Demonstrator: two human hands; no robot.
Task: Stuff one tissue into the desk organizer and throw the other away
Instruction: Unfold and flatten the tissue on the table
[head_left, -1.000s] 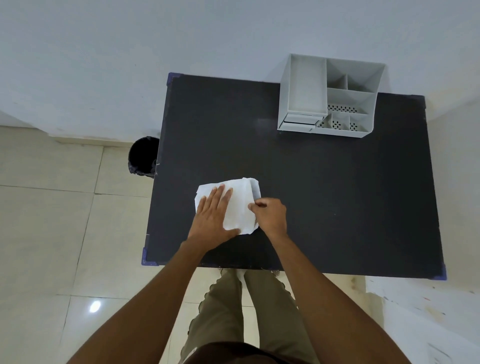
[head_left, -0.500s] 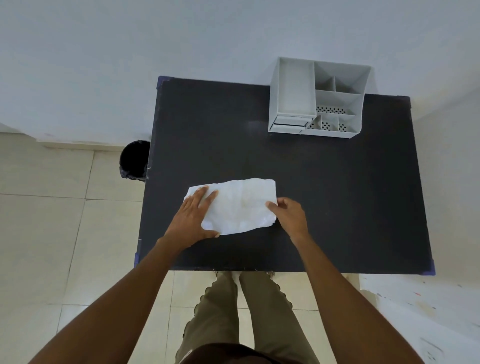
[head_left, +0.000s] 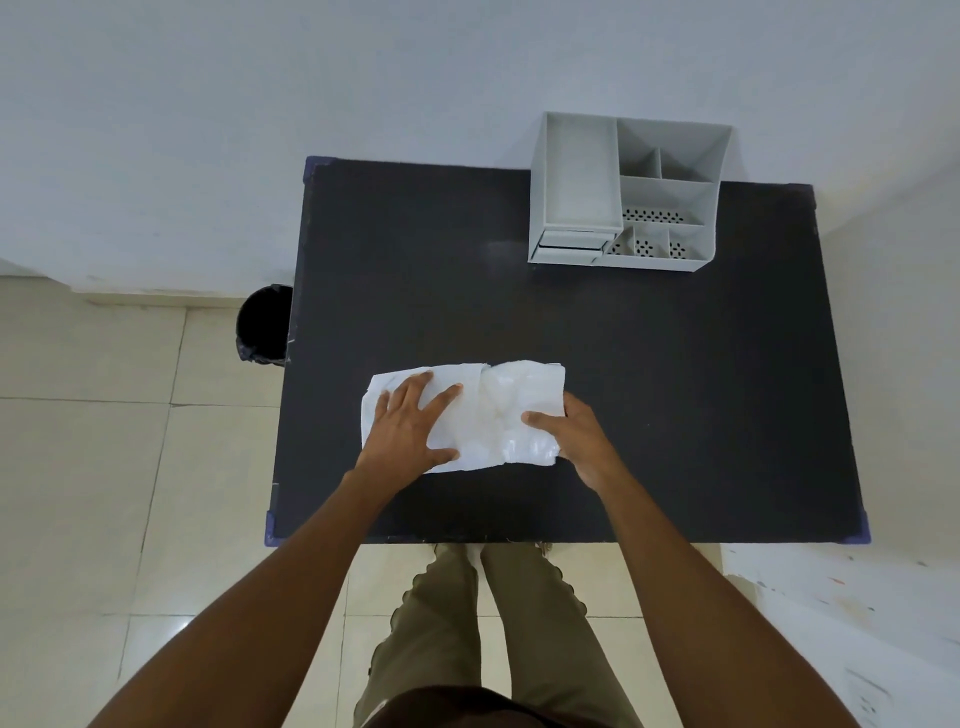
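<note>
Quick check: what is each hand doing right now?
Left hand: open, pressed flat on the tissue.
Right hand: pinching the tissue's right edge.

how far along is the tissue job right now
Nothing looks finished: the desk organizer shows bare compartments, and the bin beside the table looks dark inside, its contents unclear. In hand: the left hand lies flat on the tissue while the right hand grips its right edge. Left: stuffing one, binning the other.

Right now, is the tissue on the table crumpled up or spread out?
Spread out: the tissue lies flat on the table, left hand pressing it.
</note>
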